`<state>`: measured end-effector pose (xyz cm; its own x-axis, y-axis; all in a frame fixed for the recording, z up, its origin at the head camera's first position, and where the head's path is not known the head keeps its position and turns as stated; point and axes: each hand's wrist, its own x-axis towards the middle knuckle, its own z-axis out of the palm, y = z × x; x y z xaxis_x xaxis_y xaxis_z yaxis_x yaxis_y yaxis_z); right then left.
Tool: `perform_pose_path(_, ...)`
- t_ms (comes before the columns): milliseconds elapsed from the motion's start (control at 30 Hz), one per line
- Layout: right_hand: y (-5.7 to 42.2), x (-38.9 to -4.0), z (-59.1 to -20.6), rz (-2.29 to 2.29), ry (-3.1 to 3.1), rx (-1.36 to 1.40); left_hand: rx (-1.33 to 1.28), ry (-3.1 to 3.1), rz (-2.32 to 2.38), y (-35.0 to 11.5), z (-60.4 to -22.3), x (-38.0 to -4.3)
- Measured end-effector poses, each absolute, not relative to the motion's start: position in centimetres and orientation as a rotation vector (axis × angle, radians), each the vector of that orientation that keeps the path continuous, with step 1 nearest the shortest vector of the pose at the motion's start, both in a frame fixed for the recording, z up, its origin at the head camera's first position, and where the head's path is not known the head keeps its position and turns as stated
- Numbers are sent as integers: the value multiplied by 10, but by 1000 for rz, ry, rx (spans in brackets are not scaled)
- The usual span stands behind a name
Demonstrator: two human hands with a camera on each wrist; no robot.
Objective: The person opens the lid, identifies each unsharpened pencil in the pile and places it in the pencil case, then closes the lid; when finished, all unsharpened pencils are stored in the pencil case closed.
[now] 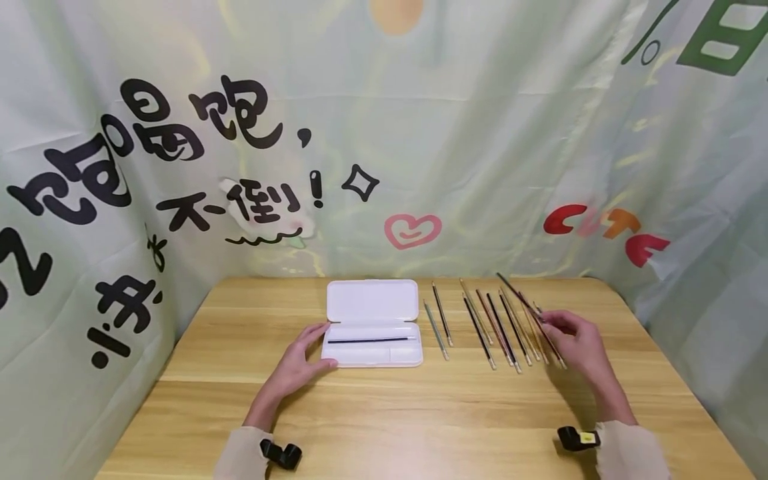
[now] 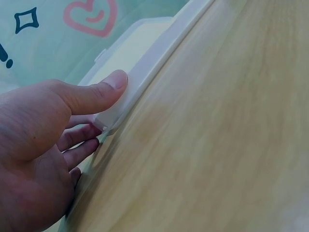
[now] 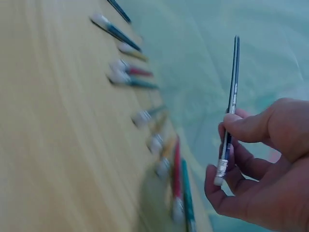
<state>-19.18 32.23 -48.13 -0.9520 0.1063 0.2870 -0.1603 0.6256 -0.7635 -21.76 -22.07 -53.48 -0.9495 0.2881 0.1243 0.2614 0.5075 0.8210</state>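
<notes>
An open white pencil case (image 1: 372,360) lies on the table with its lid (image 1: 372,300) tipped back; a dark pencil (image 1: 367,341) lies inside. My left hand (image 1: 300,363) holds the case by its left end, and in the left wrist view the thumb (image 2: 108,89) lies along the near edge. Over to the right, my right hand (image 1: 576,337) pinches a dark pencil (image 3: 235,82) between thumb and fingers. That pencil is raised and tilted, its white eraser end down toward the palm. Several loose pencils (image 1: 477,331) lie beneath and left of this hand.
Two pencils (image 1: 443,313) lie just right of the case, apart from the bigger group. Behind the wooden table (image 1: 420,420) hangs a printed curtain (image 1: 480,167), close to its back edge. Both wrists wear small black cameras (image 1: 281,454).
</notes>
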Motion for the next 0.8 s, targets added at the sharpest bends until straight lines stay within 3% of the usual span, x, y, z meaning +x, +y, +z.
perform_pose_path(800, 192, -217, -484, 1363, -2532, 245, 516, 2712, 1470, -223, -537, -217)
